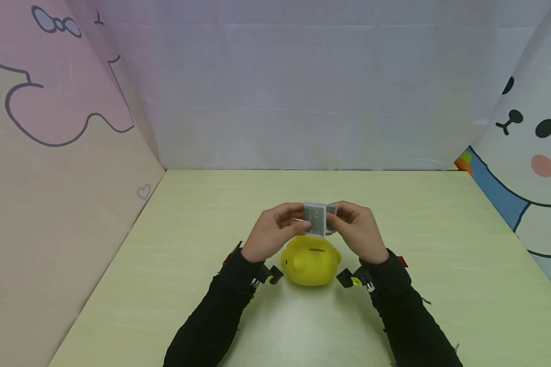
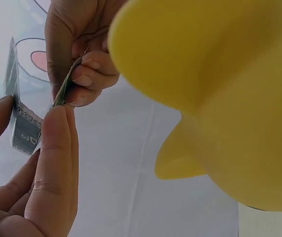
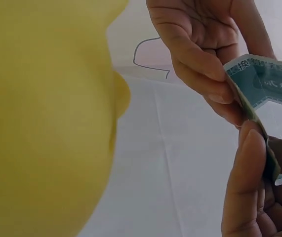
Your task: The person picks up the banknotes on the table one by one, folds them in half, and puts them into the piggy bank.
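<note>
Above and just behind a yellow piggy bank point(image 1: 309, 262), both hands hold a partly folded, grey-green banknote point(image 1: 315, 219). My left hand point(image 1: 275, 229) pinches one side of it between thumb and fingers. The other side is pinched by my right hand point(image 1: 359, 230). In the left wrist view the banknote point(image 2: 26, 129) bends in a sharp fold. The right wrist view shows a creased flap of the banknote point(image 3: 266, 81) standing out from the part between the fingers. A dark slot point(image 1: 317, 250) runs along the top of the piggy bank, whose snout points left.
The piggy bank stands on a pale yellow-green table point(image 1: 188, 244), between the two forearms. A white cloth point(image 1: 303, 92) hangs behind the table. Cartoon-printed cloth flanks it on the left point(image 1: 50, 204) and right point(image 1: 528, 168). Small dark wrist cameras point(image 1: 273, 275) stick out from the sleeves.
</note>
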